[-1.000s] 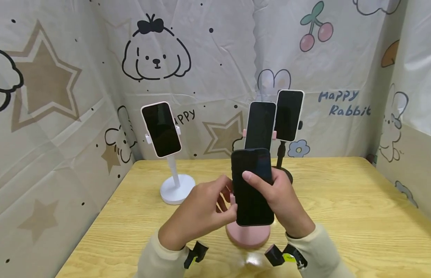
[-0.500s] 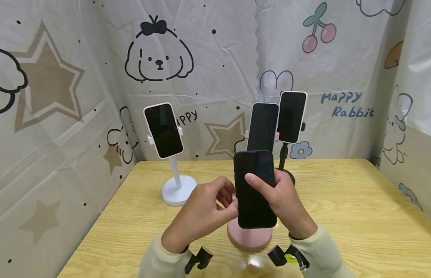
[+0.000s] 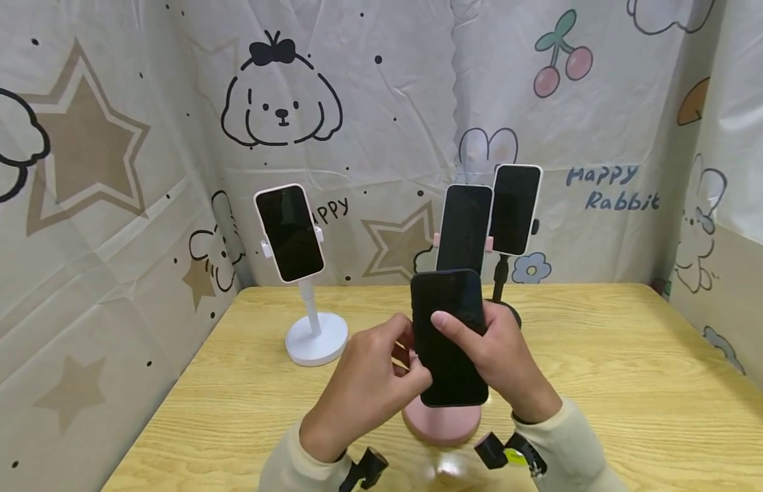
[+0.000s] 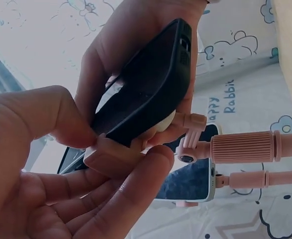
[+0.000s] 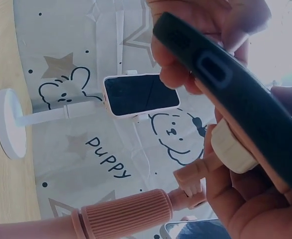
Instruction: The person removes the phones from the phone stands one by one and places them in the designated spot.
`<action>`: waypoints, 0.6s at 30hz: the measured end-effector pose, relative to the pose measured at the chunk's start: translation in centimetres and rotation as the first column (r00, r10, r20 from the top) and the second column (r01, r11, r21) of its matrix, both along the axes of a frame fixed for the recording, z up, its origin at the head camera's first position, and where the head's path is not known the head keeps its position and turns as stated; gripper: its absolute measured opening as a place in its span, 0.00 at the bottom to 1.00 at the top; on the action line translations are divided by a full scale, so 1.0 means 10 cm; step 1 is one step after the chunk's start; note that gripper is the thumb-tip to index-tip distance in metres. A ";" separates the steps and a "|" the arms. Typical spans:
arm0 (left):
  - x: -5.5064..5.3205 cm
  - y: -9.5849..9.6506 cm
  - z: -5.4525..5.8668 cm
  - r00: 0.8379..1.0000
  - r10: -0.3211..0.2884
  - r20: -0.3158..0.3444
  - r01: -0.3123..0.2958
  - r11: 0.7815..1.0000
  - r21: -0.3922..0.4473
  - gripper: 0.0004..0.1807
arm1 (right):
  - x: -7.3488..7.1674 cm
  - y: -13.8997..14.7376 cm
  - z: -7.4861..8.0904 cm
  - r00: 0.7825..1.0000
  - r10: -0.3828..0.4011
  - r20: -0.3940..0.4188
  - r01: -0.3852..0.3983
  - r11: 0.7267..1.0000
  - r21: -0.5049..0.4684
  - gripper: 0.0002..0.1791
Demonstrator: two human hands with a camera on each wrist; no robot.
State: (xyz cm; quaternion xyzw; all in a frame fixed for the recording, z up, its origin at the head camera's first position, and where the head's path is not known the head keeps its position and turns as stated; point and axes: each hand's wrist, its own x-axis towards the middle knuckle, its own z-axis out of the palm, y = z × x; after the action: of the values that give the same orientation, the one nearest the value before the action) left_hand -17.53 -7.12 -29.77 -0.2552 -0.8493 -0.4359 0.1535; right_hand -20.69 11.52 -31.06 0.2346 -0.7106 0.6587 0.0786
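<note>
Change noted: my left hand is reaching further right than half a second ago, its thumb overlapping the lower left edge of the black-cased smartphone in the head view. That phone is remaining above the pink round base, my landmark. My right hand is gripping it, thumb lying across the screen. My left thumb and fingers are pinching the pink clamp end at the phone's edge. I am judging this shift as a closer hold on the clamp; whether the clamp is bearing the phone I cannot tell. Beyond the base, a pale-rimmed smartphone is standing mounted; left of the base and further back, a white stand is supporting another.
</note>
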 end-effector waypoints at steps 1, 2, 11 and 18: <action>0.00 0.00 0.00 1.000 0.002 0.001 -0.002 1.000 -0.002 0.08 | 0.00 0.00 0.00 1.000 0.004 -0.011 -0.004 1.000 0.007 0.11; 0.00 -0.01 0.01 1.000 0.002 0.002 -0.002 1.000 -0.002 0.08 | -0.01 0.01 0.00 1.000 0.007 -0.019 -0.007 1.000 0.013 0.10; -0.01 -0.07 0.02 1.000 -0.022 0.002 0.022 1.000 0.011 0.06 | -0.03 0.05 0.01 0.997 0.045 -0.065 -0.042 0.998 0.039 0.11; -0.03 -0.09 0.02 0.997 -0.067 0.043 0.065 0.997 0.031 0.07 | -0.05 0.09 0.00 0.994 0.058 -0.092 -0.054 0.997 0.051 0.10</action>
State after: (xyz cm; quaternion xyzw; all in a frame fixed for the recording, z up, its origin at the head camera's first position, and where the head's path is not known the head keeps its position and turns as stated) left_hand -17.82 -8.03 -29.59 -0.2710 -0.8370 -0.4589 0.1239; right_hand -21.21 12.39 -31.07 0.2868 -0.7150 0.6315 0.0876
